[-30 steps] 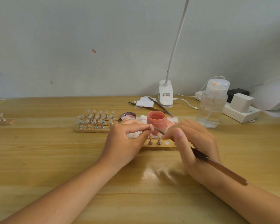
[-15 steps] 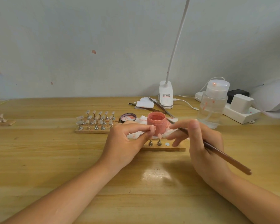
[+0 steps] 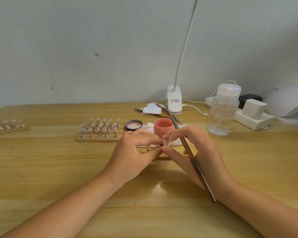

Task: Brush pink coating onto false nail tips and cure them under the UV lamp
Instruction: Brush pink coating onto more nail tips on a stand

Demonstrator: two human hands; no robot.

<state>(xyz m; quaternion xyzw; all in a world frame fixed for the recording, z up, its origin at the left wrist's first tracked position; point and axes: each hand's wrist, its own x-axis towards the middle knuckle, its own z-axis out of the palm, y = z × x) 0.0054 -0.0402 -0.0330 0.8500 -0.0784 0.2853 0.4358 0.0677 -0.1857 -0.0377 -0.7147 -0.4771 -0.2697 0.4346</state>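
Left hand [image 3: 136,152]: fingers curled, thumb and forefinger pinching what looks like a small pink nail tip [image 3: 165,142] (too small to be sure).
Right hand [image 3: 194,152]: thumb and forefinger meet the left fingers at that tip; the brush [image 3: 191,155] lies slanted across this hand, handle end toward the wrist, bristle end up over the jar.
Pink coating jar [image 3: 163,127]: open, just behind the fingertips, touching distance.
Jar lid [image 3: 134,125]: upturned, beside the jar, behind the left hand.
Nail-tip stand [image 3: 100,130]: rows of clear tips, left of the left fingers.
UV lamp [image 3: 289,100]: white, far right of the right hand, well apart.
Tabletop [image 3: 41,169]: wooden.
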